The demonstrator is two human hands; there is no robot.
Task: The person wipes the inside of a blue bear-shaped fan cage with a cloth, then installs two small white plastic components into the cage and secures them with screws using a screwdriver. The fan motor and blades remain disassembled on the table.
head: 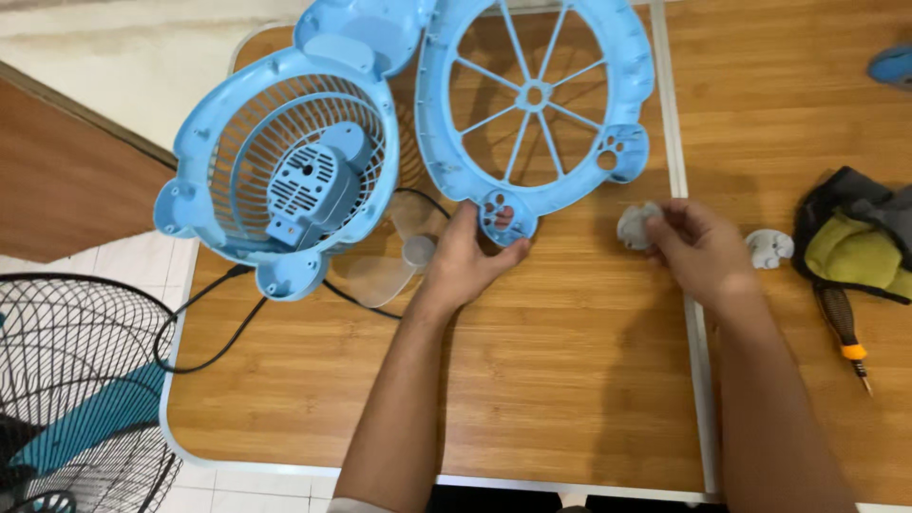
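Note:
My left hand (pixel 470 258) grips the lower edge of a light blue round fan front grille (pixel 535 95), at a paw-shaped tab (pixel 501 215). The grille lies flat on the wooden table (pixel 532 380). My right hand (pixel 698 249) holds a small grey plastic piece (pixel 635 226) between thumb and fingers, just right of the grille. The blue fan body (pixel 285 171), with rear cage and motor housing, stands to the left. A clear fan blade (pixel 394 256) lies under my left wrist.
A small white plastic part (pixel 769 248) lies right of my right hand. A yellow-and-grey pouch (pixel 855 247) and a screwdriver (pixel 845 328) rest at the table's right. A black cord (pixel 214 328) runs off the left edge. A black floor-fan cage (pixel 76 380) stands lower left.

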